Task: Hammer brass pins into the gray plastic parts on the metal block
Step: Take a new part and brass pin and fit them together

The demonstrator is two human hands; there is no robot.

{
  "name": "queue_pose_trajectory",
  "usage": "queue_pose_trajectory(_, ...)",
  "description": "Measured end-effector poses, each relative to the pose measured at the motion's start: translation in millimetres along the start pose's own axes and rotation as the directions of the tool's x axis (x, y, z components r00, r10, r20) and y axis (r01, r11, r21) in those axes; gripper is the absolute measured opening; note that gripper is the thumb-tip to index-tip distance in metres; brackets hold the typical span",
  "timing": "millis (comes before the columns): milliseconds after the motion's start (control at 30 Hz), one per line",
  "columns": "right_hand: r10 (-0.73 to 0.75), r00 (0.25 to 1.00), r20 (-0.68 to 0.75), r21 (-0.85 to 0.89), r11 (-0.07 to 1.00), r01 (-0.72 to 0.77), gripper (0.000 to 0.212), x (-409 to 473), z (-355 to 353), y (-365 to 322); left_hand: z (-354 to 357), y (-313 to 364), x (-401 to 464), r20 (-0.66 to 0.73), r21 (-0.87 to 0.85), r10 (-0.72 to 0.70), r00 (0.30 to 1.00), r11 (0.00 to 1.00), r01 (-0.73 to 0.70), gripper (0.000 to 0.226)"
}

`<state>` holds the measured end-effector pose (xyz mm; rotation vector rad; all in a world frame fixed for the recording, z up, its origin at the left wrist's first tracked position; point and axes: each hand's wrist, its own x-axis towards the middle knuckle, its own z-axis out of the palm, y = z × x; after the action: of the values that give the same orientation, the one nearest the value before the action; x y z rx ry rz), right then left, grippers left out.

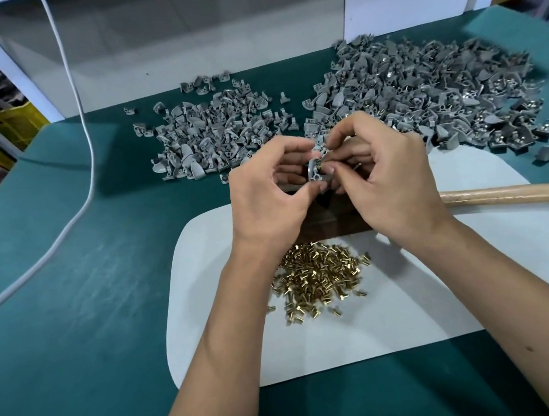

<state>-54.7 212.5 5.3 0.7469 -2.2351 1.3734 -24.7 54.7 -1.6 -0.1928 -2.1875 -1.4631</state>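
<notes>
While my left hand (265, 188) pinches one gray part (314, 170) between thumb and curled fingers, my right hand (387, 174) brings a brass pin (321, 165) to its hole, fingertips closed narrowly on the pin. Both hands hold the work in the air above the dark metal block (327, 222), mostly hidden under my wrists; I judge the pin is being started by hand so that it stands straight before it meets the block and the hammer. The hammer handle (518, 194) lies on the right, touching nothing I hold, its head out of view; it is placed where my right hand can drop onto it. Just near of the block, between my forearms, lies the pin heap (318, 276), close for quick picking. Beyond the hands are two gray heaps: the left heap (209, 129) shows plain gray, the right heap (423, 88) shows glints of metal, so I take the left as supply and the right as finished parts. Block and pins rest on a white mat (415, 311), which lies on a green bench top (75, 333). A white cable (89, 153) trails across the left side. White panels stand behind; a yellow crate (17, 124) shows far left.
</notes>
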Motion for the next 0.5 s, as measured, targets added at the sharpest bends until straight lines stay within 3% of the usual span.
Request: queue_pose_trajectory(500,-0.054,0.998,0.04,-0.06,0.997,0.056,0.032,-0.8,2.2,-1.5,-2.1,2.8,-0.3,0.024,0.059,0.002,1.0,0.998,-0.003,0.036)
